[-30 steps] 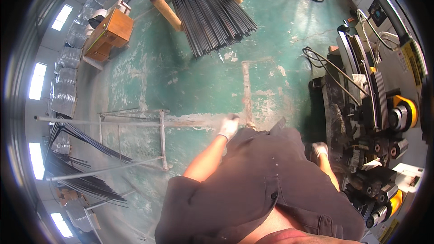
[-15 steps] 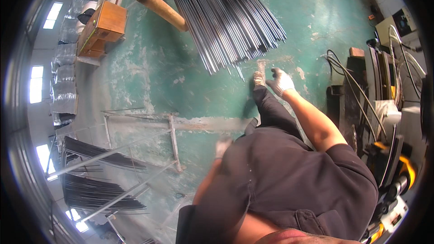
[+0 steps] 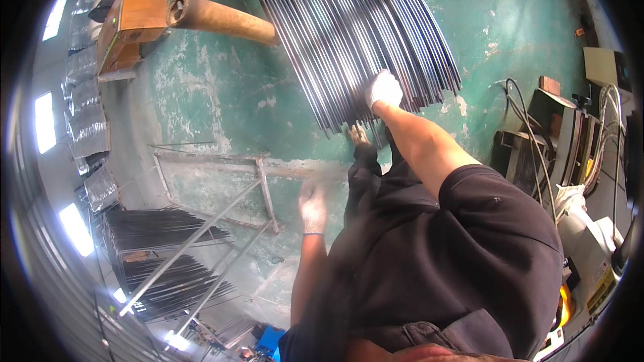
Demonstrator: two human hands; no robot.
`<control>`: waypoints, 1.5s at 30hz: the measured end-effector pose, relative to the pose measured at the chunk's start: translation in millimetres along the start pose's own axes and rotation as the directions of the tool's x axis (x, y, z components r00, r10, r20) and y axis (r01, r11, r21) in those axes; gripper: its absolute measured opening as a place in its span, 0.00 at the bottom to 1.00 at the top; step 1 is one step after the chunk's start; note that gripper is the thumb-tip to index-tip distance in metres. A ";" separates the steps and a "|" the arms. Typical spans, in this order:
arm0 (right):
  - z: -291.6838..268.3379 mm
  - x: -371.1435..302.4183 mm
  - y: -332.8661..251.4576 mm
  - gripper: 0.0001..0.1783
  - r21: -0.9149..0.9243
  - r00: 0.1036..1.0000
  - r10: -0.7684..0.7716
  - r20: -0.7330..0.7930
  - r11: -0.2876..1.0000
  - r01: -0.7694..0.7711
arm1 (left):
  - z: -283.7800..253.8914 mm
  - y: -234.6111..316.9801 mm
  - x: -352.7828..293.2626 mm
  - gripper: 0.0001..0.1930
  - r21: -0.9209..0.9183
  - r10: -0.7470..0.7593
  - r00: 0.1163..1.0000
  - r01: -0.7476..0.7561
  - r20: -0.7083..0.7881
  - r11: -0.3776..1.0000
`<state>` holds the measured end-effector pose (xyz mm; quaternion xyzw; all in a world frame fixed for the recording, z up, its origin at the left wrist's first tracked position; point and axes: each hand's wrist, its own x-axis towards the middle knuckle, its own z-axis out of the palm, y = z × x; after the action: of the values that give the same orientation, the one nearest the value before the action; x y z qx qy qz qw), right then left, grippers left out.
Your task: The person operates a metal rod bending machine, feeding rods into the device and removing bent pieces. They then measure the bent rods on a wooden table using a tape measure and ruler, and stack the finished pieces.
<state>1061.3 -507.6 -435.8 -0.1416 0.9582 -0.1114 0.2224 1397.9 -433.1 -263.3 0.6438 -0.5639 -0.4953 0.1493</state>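
A wide sheaf of long, thin dark metal rods [image 3: 335, 60] lies at the top middle, its uneven ends toward me. My right hand [image 3: 386, 89], in a white glove, is over the near part of these rods, with its fingers curled closed. What the fingers hold, if anything, is hidden beneath the hand. My left hand [image 3: 312, 206], also in a pale glove, is to the left of my body above the green floor. It is apart from the rods, and motion smears its fingers. My shoe [image 3: 358, 134] is close to the rod ends.
Cardboard tubes [image 3: 225, 20] lie beside the rods. Left of them stands a wooden cabinet [image 3: 142, 10]. A metal frame [image 3: 268, 194] and bundles of dark rods [image 3: 168, 281] are at lower left. Cables [image 3: 520, 110] and machinery [image 3: 570, 208] line the right side.
My right hand has moved left and up, from above the floor onto the rods. My left hand has risen away from my side. The view has shifted, and the rods appear closer.
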 end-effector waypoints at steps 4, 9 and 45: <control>-34.1 -15.3 -6.3 0.13 0.024 0.983 -0.080 0.164 0.997 0.077 | 6.1 -35.9 25.7 0.08 0.371 0.223 0.949 -0.294 0.223 0.881; -39.9 3.1 -17.6 0.13 0.002 0.962 -0.080 0.259 0.997 0.083 | 25.9 11.8 48.8 0.11 0.388 0.251 0.920 -0.358 0.300 0.849; -139.4 -204.7 158.3 0.32 0.284 0.947 0.034 0.319 0.950 -0.130 | 58.2 96.6 166.7 0.12 -0.034 -0.102 0.687 0.181 0.719 0.983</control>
<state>1138.6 -272.9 -276.6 -0.0815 0.8881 -0.2231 0.3936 1274.0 -588.3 -296.1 0.4342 -0.4999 -0.7443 -0.0871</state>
